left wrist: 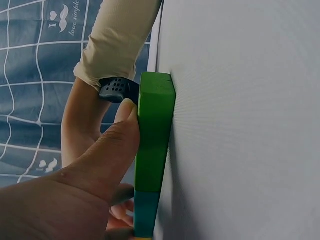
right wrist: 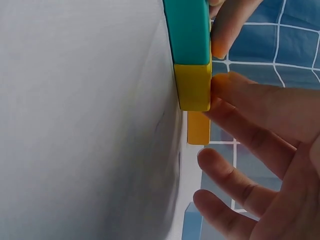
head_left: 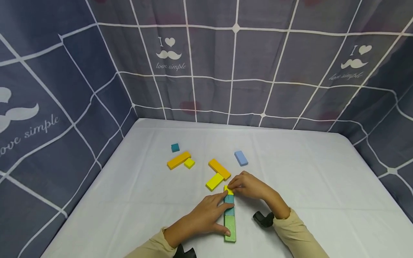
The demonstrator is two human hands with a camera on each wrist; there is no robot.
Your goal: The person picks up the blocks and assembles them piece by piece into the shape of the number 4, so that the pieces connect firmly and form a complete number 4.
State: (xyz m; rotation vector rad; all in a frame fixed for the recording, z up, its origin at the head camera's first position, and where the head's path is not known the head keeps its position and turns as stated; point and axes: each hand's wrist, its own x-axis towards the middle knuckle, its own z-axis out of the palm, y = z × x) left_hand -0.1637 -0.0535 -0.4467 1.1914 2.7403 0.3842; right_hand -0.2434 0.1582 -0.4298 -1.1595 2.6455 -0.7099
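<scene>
A straight row of blocks lies on the white table: a long green block (head_left: 230, 227) nearest me, a teal part (head_left: 229, 199) in the middle and a small yellow block (right wrist: 192, 87) at the far end. My left hand (head_left: 208, 215) spreads over the row from the left. Its thumb rests on the green block, and its other fingers reach over the teal and yellow part. From the right, my right hand (head_left: 249, 185) pinches the yellow block between thumb and index finger. In the right wrist view its remaining fingers are loosely extended.
Just beyond the row, an orange block (head_left: 219, 169) touches a yellow block (head_left: 214, 181). Farther left lie another orange block (head_left: 179, 160), a yellow cube (head_left: 189, 163) and a dark teal cube (head_left: 175, 147). A light blue block (head_left: 241, 158) lies at the back right. Grey checked curtains surround the table.
</scene>
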